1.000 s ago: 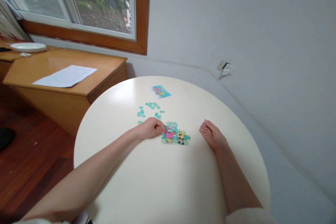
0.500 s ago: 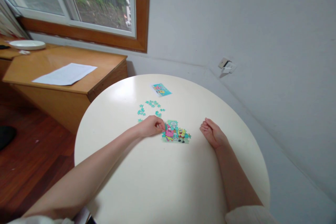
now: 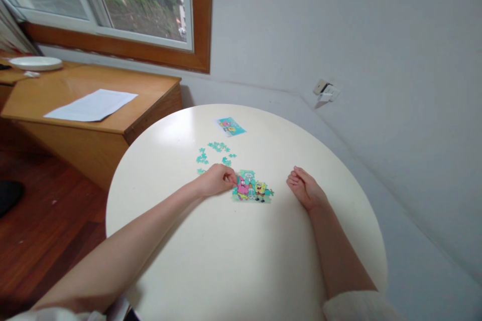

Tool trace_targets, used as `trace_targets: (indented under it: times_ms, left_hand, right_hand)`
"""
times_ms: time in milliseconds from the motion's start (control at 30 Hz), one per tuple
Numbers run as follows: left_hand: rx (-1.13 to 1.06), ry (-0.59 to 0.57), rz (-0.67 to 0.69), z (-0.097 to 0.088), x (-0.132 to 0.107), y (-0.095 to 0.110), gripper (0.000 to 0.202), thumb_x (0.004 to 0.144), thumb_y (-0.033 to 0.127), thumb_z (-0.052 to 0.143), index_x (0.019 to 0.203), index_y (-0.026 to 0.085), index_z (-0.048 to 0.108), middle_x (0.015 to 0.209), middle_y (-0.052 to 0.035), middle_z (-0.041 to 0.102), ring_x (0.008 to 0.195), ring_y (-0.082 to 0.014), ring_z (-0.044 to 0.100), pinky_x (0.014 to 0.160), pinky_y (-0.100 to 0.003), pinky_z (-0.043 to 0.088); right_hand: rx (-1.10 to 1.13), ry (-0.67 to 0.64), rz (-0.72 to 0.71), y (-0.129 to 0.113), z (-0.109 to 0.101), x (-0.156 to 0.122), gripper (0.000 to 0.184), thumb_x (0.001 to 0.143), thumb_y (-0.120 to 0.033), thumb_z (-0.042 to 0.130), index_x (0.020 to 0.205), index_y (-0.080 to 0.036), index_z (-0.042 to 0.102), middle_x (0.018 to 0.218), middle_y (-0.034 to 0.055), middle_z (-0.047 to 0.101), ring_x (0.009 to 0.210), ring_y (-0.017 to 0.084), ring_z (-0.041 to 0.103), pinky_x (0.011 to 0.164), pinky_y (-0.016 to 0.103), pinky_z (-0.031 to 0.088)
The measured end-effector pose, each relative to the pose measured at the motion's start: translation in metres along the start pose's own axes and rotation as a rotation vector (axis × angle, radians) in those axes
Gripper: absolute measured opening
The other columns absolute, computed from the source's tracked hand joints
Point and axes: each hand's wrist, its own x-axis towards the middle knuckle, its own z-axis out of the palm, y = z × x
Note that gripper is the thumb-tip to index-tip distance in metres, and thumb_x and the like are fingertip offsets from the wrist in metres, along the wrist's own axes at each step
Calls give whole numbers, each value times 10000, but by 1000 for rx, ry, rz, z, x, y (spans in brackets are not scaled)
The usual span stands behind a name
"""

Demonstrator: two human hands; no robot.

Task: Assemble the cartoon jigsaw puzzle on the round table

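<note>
A partly built cartoon jigsaw puzzle point(image 3: 253, 188) lies on the round cream table point(image 3: 244, 261). My left hand point(image 3: 216, 180) rests at the puzzle's left edge, fingers pinched together on a small piece I can barely make out. My right hand point(image 3: 304, 188) lies on the table to the right of the puzzle, fingers loosely curled, nothing visible in it. Several loose teal puzzle pieces point(image 3: 214, 153) are scattered just beyond my left hand. A small picture card point(image 3: 230, 126) lies farther back on the table.
A wooden desk point(image 3: 86, 110) with a white sheet of paper point(image 3: 92, 105) stands to the left under a window point(image 3: 113, 0). A white plate point(image 3: 35, 63) sits at its far end. A grey wall with a socket point(image 3: 326, 91) runs close behind the table.
Both hands stay almost where they were. The view has shifted slightly, and my left fingers remain pinched at the puzzle's left edge.
</note>
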Motion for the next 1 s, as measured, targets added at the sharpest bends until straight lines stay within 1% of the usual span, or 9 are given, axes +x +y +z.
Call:
trace_targets:
  times_ms: [167,333,467,667,733,900,1000]
  left_hand:
    - [30,18,-15,0,0,3,114,641,133,546,683,126,652,602,15,609,544,-82,493,543,-184,375]
    - [64,40,5,1,1,-1,87,653,181,576,674,132,645,590,18,586,546,-83,474,530,-185,359]
    - [62,37,-6,2,1,-3,79,655,202,588,666,138,634,586,20,569,535,-82,454,519,-189,345]
    - [67,40,6,1,0,-1,106,649,245,608,654,140,619,573,30,535,530,-81,427,503,-191,322]
    - [66,18,6,1,-1,0,114,647,252,607,648,139,618,555,34,523,521,-80,418,494,-189,311]
    - [48,-84,0,5,-1,1,96,635,208,574,658,133,630,532,40,490,504,-74,402,484,-189,289]
    - [69,-96,16,6,-2,0,109,637,212,561,656,131,632,523,40,471,504,-77,399,484,-191,283]
  right_hand:
    - [-16,-15,5,-1,-1,0,321,521,-200,821,593,-169,509,534,-58,468,466,22,391,379,125,339]
    - [-29,-9,-9,0,-1,1,317,531,-205,816,599,-170,508,534,-57,470,465,26,400,378,135,340]
    - [-16,1,-4,0,0,0,334,505,-201,829,597,-166,510,540,-56,480,472,19,395,385,121,345]
    - [-30,-6,-4,-1,0,0,322,537,-201,815,602,-181,501,537,-57,477,464,31,394,372,142,342]
    - [-42,-3,-15,-1,0,0,320,543,-207,811,598,-184,496,538,-56,475,459,36,394,365,156,338]
    - [-56,-5,-17,-1,0,-1,320,548,-210,807,599,-181,493,534,-57,467,454,33,396,368,161,331]
    - [-41,3,-14,-1,1,-1,318,540,-199,810,601,-177,499,537,-56,476,461,30,402,372,151,330]
